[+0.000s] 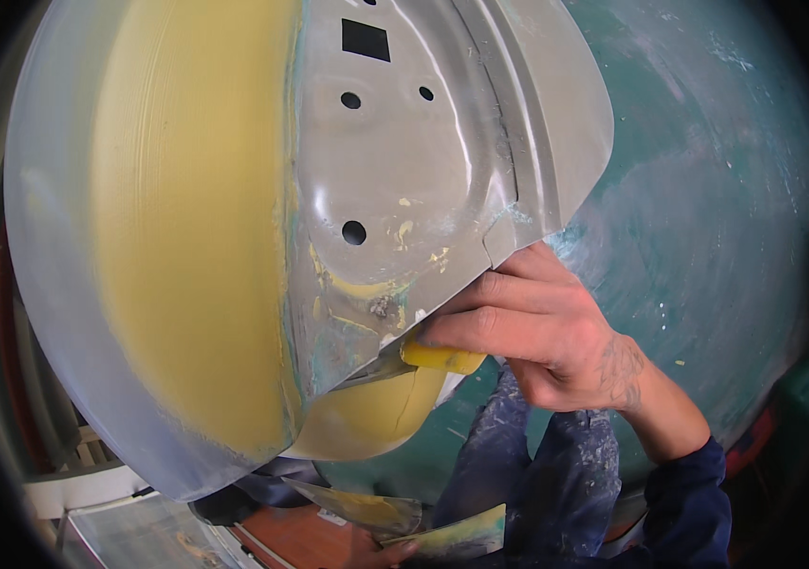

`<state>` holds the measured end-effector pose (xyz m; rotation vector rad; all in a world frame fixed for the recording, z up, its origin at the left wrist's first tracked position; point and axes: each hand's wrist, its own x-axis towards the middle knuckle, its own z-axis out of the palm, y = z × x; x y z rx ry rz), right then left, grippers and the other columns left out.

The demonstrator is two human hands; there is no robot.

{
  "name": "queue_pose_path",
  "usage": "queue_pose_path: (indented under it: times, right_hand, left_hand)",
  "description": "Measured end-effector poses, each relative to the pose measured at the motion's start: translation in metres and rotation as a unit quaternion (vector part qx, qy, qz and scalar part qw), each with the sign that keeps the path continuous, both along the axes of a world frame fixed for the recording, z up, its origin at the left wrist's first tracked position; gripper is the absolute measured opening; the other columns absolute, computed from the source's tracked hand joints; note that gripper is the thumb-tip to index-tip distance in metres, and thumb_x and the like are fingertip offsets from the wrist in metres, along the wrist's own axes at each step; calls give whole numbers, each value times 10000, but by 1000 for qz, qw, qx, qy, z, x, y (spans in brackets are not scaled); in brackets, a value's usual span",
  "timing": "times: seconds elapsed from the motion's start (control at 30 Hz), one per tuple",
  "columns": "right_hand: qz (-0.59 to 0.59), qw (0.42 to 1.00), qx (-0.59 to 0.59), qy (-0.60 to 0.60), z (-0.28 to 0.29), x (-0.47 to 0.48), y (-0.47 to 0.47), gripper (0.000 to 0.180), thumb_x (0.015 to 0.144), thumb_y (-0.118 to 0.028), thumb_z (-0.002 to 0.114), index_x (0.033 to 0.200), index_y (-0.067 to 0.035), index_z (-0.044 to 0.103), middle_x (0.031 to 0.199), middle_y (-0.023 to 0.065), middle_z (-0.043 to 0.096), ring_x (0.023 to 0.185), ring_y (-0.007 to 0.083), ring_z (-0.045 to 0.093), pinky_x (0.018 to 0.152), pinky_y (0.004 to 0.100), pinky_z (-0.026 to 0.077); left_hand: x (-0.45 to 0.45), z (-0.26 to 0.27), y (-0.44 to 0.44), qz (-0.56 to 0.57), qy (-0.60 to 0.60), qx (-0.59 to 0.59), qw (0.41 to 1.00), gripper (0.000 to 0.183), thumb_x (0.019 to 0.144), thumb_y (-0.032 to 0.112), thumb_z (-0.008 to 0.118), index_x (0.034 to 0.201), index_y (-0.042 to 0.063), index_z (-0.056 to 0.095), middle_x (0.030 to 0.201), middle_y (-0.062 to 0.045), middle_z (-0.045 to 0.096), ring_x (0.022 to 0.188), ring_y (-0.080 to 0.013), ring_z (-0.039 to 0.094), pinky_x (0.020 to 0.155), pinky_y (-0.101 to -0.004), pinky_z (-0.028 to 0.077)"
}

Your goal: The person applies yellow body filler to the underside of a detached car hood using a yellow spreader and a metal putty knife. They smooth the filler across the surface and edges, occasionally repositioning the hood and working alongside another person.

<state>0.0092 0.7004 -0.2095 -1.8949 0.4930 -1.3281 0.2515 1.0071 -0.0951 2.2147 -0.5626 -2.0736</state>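
Observation:
A bare-metal vehicle body panel (390, 156) fills the upper middle, punched with several holes. Beside it, yellow body filler (184, 213) spreads in a wide smooth band over the curved outer surface. My right hand (532, 327) is at the panel's lower edge, gripping a yellow-handled filler spreader (443, 354). Its fingertips are partly hidden behind that edge. Low in the picture, my left hand (384, 553) is mostly cut off; its thumb presses on a filler-smeared mixing board (465, 532). A second smeared, blade-like piece (369, 506) lies just above that hand, and I cannot tell whether it is held.
Below the panel's edge curves another yellow-filled surface (369, 416). A large dusty green surface (696, 178) takes up the right side. My dust-marked trouser legs (540, 476) show below. At lower left stands a pale, stained flat surface (155, 533) next to a reddish-brown one (291, 533).

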Motion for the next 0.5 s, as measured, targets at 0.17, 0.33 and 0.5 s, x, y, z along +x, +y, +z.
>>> queue_pose_path:
  times: [0.17,0.33,0.5]
  right_hand:
    - [71,996,41,26,19,-8,-1,490,607,97,625,1059,-33,761,1074,121,725,1040,354,644,924,444,483]
    - [92,993,48,55,23,-10,-4,516,571,84,647,1061,-19,773,1093,142,732,1045,369,652,892,443,518]
    - [90,992,0,90,14,-11,-3,461,619,-15,676,1073,-84,712,1061,25,670,978,262,628,859,395,459]
  left_hand:
    - [-20,7,3,-34,16,61,997,393,930,300,612,1264,99,658,902,-43,694,769,-166,641,664,-360,512]
    - [-44,28,-11,-40,-28,231,972,359,981,363,587,1203,118,728,921,-29,714,766,-146,645,641,-342,509]
    - [-57,32,-11,40,-58,323,944,283,982,300,641,1140,81,724,978,-43,714,820,-171,666,659,-337,531]
